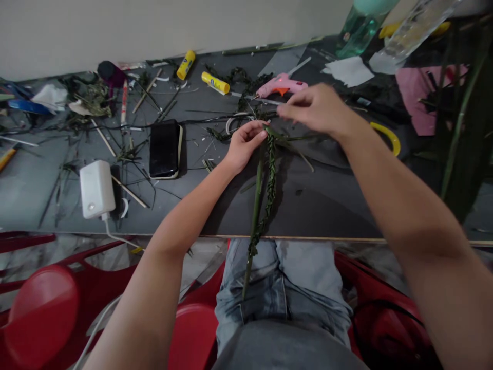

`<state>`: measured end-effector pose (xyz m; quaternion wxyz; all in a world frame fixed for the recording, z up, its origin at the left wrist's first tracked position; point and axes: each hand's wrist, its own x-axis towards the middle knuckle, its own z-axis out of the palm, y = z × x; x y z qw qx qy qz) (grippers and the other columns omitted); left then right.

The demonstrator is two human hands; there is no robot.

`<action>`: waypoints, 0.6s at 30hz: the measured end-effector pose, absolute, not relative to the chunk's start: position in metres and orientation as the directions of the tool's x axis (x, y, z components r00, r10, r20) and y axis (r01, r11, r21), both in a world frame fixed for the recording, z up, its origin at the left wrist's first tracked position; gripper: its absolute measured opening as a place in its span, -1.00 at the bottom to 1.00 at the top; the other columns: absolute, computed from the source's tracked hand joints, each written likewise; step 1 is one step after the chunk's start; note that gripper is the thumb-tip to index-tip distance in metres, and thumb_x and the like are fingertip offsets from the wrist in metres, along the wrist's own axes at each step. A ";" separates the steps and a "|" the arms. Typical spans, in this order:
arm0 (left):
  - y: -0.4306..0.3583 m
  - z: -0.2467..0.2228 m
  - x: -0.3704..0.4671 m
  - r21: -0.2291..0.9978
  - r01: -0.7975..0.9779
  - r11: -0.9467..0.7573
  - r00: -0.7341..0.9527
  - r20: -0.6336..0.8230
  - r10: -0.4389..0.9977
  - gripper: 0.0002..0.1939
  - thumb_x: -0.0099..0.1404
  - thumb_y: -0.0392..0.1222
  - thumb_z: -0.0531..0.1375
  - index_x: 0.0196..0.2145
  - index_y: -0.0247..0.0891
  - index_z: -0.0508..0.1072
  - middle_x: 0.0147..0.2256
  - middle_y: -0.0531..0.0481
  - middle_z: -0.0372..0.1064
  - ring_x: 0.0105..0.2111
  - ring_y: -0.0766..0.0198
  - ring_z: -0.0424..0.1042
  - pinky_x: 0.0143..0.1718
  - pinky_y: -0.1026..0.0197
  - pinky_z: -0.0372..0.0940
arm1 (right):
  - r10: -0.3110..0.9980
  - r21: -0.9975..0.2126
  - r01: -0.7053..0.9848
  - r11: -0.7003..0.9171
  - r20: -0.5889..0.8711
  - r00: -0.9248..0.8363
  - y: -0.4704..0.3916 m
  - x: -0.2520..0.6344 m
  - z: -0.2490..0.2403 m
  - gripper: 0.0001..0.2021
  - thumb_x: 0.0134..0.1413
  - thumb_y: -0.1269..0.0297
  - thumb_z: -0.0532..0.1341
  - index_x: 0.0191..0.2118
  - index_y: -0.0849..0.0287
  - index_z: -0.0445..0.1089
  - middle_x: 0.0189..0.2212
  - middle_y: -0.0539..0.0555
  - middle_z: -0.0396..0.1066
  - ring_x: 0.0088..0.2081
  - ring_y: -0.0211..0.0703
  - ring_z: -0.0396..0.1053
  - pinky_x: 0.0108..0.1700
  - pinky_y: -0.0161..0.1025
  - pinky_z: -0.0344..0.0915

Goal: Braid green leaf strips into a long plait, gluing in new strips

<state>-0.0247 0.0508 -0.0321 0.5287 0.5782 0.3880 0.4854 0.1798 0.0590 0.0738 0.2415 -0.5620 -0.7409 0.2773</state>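
Observation:
My left hand [246,144] pinches the top end of a braided green leaf strand [270,180], which hangs over the table's front edge. A long flat green leaf [257,200] hangs beside the braid from the same fingers. My right hand [311,110] is up and to the right, its fingers curled together near a thin pale strip; what they hold is too blurred to name. Just behind that hand lies a pink glue gun [281,86] with a small red light and an orange trigger.
Left of my hands lie a black phone [165,149] and a white power bank [97,189] with a cable. Yellow glue sticks [215,82], leaf scraps and sticks litter the grey table [327,205]. A green bottle [358,31] and yellow-handled scissors [389,137] are at right.

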 end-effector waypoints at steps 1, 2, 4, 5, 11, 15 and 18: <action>0.050 -0.032 -0.025 0.986 -0.064 -0.151 0.226 0.162 0.961 -0.66 0.27 0.08 0.36 -0.10 -0.14 0.52 -0.10 -0.03 0.56 0.01 0.19 0.53 0.07 0.15 0.40 | 0.952 -0.717 0.670 0.193 -0.027 -0.303 0.058 0.174 0.069 -0.68 0.18 -0.01 0.33 -0.41 0.14 0.54 -0.50 0.05 0.48 -0.38 -0.15 0.38 -0.25 -0.17 0.29; 0.050 -0.031 -0.025 0.985 -0.065 -0.158 0.228 0.169 0.959 -0.65 0.26 0.09 0.37 -0.10 -0.14 0.52 -0.09 -0.04 0.56 0.02 0.18 0.53 0.08 0.15 0.39 | 0.940 -0.747 0.642 0.171 -0.071 -0.334 0.056 0.170 0.063 -0.66 0.15 -0.04 0.35 -0.42 0.14 0.54 -0.53 0.04 0.46 -0.40 -0.14 0.38 -0.28 -0.17 0.29; 0.049 -0.030 -0.024 0.984 -0.081 -0.156 0.246 0.172 0.954 -0.64 0.25 0.09 0.37 -0.09 -0.14 0.53 -0.09 -0.03 0.56 0.04 0.16 0.53 0.10 0.12 0.39 | 0.938 -0.802 0.579 0.149 -0.070 -0.339 0.050 0.165 0.051 -0.66 0.09 -0.09 0.38 -0.41 0.11 0.55 -0.51 0.05 0.47 -0.38 -0.10 0.40 -0.30 -0.16 0.31; 0.048 -0.029 -0.024 0.984 -0.093 -0.150 0.257 0.169 0.952 -0.64 0.25 0.07 0.38 -0.08 -0.13 0.54 -0.10 -0.02 0.56 0.04 0.15 0.53 0.11 0.11 0.39 | 0.944 -0.824 0.547 0.147 -0.048 -0.326 0.047 0.165 0.046 -0.66 0.07 -0.11 0.38 -0.38 0.09 0.55 -0.48 0.06 0.49 -0.36 -0.08 0.41 -0.29 -0.15 0.33; 0.044 -0.021 -0.023 0.990 -0.108 -0.093 0.336 0.125 0.934 -0.63 0.15 -0.08 0.47 -0.07 -0.08 0.58 -0.19 0.05 0.56 0.03 0.12 0.53 0.11 0.07 0.40 | 0.946 -0.853 0.489 0.183 0.017 -0.324 0.037 0.173 0.037 -0.71 0.08 -0.10 0.37 -0.33 0.03 0.58 -0.34 0.06 0.56 -0.26 -0.03 0.46 -0.22 -0.10 0.40; 0.044 -0.023 -0.024 0.986 -0.110 -0.122 0.369 0.154 0.916 -0.63 0.10 -0.05 0.50 -0.15 -0.14 0.59 -0.19 0.02 0.58 -0.06 0.15 0.56 0.05 0.09 0.42 | 0.952 -0.842 0.512 0.168 0.005 -0.305 0.031 0.173 0.037 -0.75 0.11 -0.02 0.36 -0.32 0.05 0.57 -0.36 0.07 0.55 -0.29 -0.06 0.45 -0.25 -0.12 0.39; 0.046 -0.028 -0.025 0.973 -0.136 -0.185 0.376 0.223 0.899 -0.54 0.07 0.12 0.48 -0.14 -0.16 0.59 -0.20 0.01 0.57 -0.13 0.20 0.56 0.02 0.11 0.43 | 0.950 -0.875 0.455 0.163 0.013 -0.313 0.029 0.173 0.033 -0.75 0.10 0.01 0.38 -0.33 0.09 0.55 -0.40 0.07 0.51 -0.33 -0.10 0.42 -0.28 -0.15 0.36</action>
